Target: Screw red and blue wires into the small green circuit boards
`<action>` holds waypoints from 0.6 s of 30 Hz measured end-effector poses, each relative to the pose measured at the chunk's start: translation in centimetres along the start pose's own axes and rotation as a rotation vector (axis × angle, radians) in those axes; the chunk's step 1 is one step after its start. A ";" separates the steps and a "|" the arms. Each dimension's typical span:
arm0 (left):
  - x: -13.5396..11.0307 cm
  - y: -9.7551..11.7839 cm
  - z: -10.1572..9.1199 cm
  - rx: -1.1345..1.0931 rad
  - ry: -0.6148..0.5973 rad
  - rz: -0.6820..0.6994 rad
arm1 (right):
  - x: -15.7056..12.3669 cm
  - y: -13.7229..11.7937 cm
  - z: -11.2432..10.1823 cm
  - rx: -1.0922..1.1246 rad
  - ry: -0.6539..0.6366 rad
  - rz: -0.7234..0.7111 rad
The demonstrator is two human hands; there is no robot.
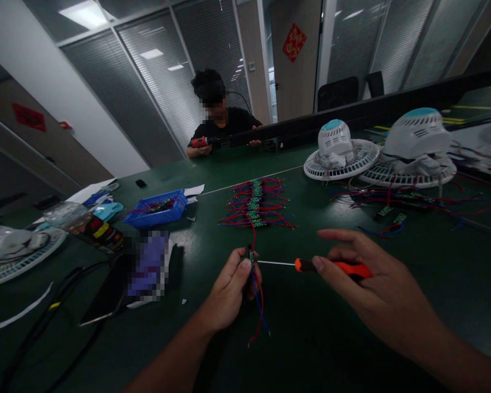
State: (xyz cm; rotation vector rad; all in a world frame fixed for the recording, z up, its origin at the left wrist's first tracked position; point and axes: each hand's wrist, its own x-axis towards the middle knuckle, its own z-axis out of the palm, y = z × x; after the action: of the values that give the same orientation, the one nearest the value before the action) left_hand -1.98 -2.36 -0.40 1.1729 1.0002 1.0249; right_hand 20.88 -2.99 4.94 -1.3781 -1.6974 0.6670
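Pinched between the thumb and fingers of my left hand is a small green circuit board. Red and blue wires hang down from it, and a red wire rises from its top. My right hand is closed on a screwdriver with an orange and black handle, its index finger held off the handle. The thin metal shaft points left, its tip at or very near the board; whether they touch I cannot tell. Just beyond lies a row of several similar boards with red wires spread to both sides.
At left are a blue bin with wired boards, a plastic jar, a phone and black cables. White fan housings and loose wired boards lie at right. Across the table a person holds a red-and-black tool.
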 end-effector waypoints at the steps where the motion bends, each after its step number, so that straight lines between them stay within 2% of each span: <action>1: 0.0 0.0 0.0 -0.005 0.000 -0.001 | 0.0 0.0 0.0 0.006 0.004 -0.004; 9: 0.0 0.0 0.1 -0.011 -0.006 0.012 | -0.1 0.0 0.1 0.040 0.012 0.010; 15: 0.2 -0.1 0.0 -0.021 0.004 0.014 | 0.2 0.2 -0.3 -0.014 -0.101 0.056; 18: 0.2 -0.2 0.0 -0.042 0.005 0.009 | 0.3 0.3 -0.4 -0.058 -0.101 0.062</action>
State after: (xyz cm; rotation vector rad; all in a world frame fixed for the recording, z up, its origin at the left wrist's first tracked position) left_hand -1.88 -2.19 -0.61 1.1416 0.9740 1.0515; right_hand 21.37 -2.66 4.94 -1.4647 -1.7713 0.7386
